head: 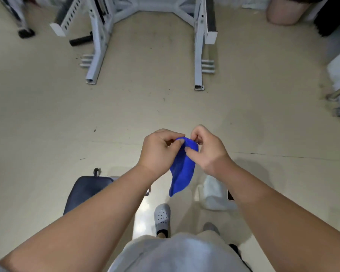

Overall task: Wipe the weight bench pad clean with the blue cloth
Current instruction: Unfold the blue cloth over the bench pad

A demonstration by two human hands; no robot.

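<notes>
The blue cloth (182, 169) is held in the air between both hands, at its upper edge. The rest hangs freely below the hands as one loose, partly folded flap.

Handling judgement:
- Light: it hangs from fingertip contact alone.
- Soft and limp: it has no stiffness, so it will drape and bunch rather than lie flat unaided.
- Not fragile and not slippery: a firm squeeze will not damage it.
- Best hold for wiping: gather it into a pad under the palm. An edge pinch would let the loose flap trail.

The left hand (159, 152) pinches the upper edge between thumb and curled fingers. The right hand (208, 148) pinches the same edge just beside it, with thumb and forefinger on the fabric. The two hands are close together.

The bench pad (84, 190), dark and padded, lies below and to the left of the left hand, partly hidden by the left forearm. The cloth is not touching it, so wiping has apparently not begun.

A white bag (214, 195) sits on the floor (47, 114) below the right hand. A white steel rack (98, 46) stands well beyond both hands.
</notes>
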